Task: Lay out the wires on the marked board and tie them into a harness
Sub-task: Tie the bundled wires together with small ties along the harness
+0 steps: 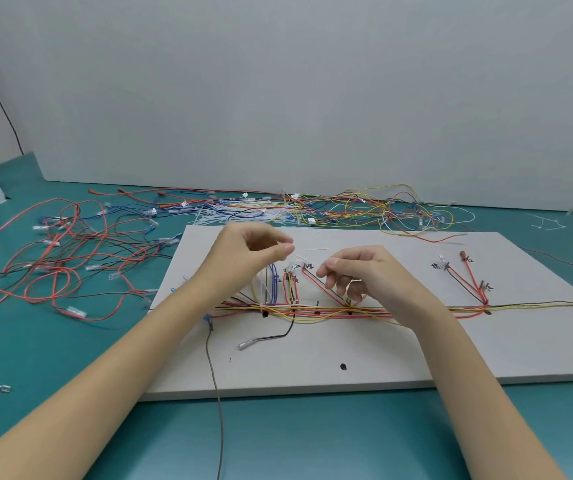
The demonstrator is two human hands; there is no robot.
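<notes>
A white marked board [399, 351] lies on the green table. Red, yellow and black wires [416, 310] run along it as a bundle, with branches going up to handwritten labels. My left hand [243, 258] hovers over the board's upper left and pinches one end of a thin white cable tie [309, 251] between thumb and forefinger. My right hand [357, 271] is to its right with curled fingers, thumb and forefinger pinched near the tie's other end; whether they touch it is unclear. A black wire with a clear terminal [264, 338] lies loose below the bundle.
Loose red and black wires [70, 254] sprawl on the table to the left. A heap of yellow, blue and red wires and white cable ties [312, 209] lies behind the board against the wall. A grey cord [216, 393] trails off the board's front edge.
</notes>
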